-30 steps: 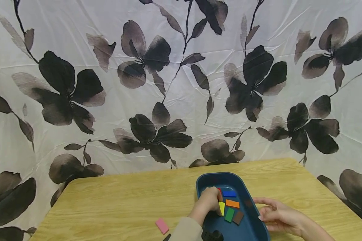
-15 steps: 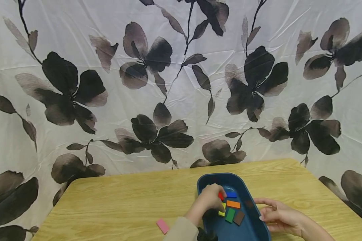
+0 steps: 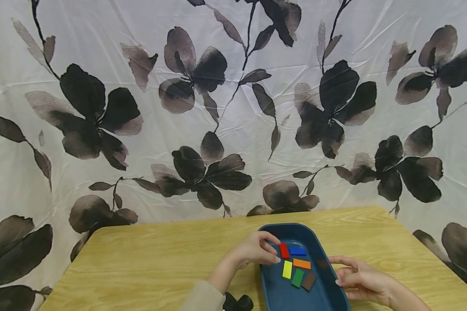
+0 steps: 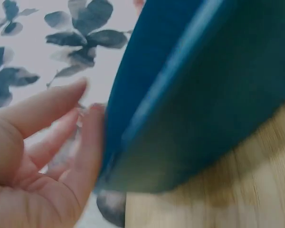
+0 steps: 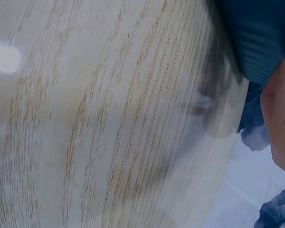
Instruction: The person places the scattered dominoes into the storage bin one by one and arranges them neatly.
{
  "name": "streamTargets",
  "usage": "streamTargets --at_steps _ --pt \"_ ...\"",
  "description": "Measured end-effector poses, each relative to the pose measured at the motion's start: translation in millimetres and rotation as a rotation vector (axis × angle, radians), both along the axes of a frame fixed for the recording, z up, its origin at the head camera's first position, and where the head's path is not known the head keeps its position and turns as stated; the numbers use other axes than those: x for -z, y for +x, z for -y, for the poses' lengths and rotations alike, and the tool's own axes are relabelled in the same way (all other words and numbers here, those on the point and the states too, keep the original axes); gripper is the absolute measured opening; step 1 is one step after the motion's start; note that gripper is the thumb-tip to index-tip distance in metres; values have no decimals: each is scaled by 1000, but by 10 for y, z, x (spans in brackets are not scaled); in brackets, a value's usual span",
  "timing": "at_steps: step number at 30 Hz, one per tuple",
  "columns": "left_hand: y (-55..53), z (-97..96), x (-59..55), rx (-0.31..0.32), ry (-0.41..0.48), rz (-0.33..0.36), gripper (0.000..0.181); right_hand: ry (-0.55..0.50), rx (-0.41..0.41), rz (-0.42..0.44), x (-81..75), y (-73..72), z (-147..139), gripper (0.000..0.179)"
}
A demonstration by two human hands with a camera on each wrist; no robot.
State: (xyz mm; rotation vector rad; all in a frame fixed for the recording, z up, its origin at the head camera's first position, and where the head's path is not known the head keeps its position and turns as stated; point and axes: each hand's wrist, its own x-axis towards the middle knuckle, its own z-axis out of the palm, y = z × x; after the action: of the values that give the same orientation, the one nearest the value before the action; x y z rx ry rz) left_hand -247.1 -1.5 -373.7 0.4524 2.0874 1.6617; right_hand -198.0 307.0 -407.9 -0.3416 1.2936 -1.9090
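Observation:
A deep blue tray lies on the table and holds several small flat rectangular blocks. Among them are a red block, a blue block, an orange block, a yellow block, a green block and a brown block. My left hand is over the tray's left rim, its fingers loosely bent and nothing between them. In the left wrist view, its fingers are right beside the tray's outer wall. My right hand rests its fingertips against the tray's right side.
The wooden table stretches to the left of the tray and behind it. A flower-patterned cloth hangs at its far edge. A black device sits at my left wrist, beside the tray's near-left side.
My left hand has drawn back leftward from the yellow and red blocks to the tray's rim. The pink block on the table is now out of sight near my sleeve. My right hand stays put.

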Motion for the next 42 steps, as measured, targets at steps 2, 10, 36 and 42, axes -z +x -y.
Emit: streamTargets --at_steps 2,10,36,42 --pt "-21 103 13 -28 50 24 38 -5 -1 2 6 -1 -4 43" --pt "18 611 5 -57 37 -48 44 -26 -12 16 3 -5 -10 43" --pt "444 1381 509 -319 -248 -130 44 -12 0 4 11 -1 -7 45" --pt "480 1366 561 -279 -356 -215 48 -30 -12 11 11 -5 -6 44"
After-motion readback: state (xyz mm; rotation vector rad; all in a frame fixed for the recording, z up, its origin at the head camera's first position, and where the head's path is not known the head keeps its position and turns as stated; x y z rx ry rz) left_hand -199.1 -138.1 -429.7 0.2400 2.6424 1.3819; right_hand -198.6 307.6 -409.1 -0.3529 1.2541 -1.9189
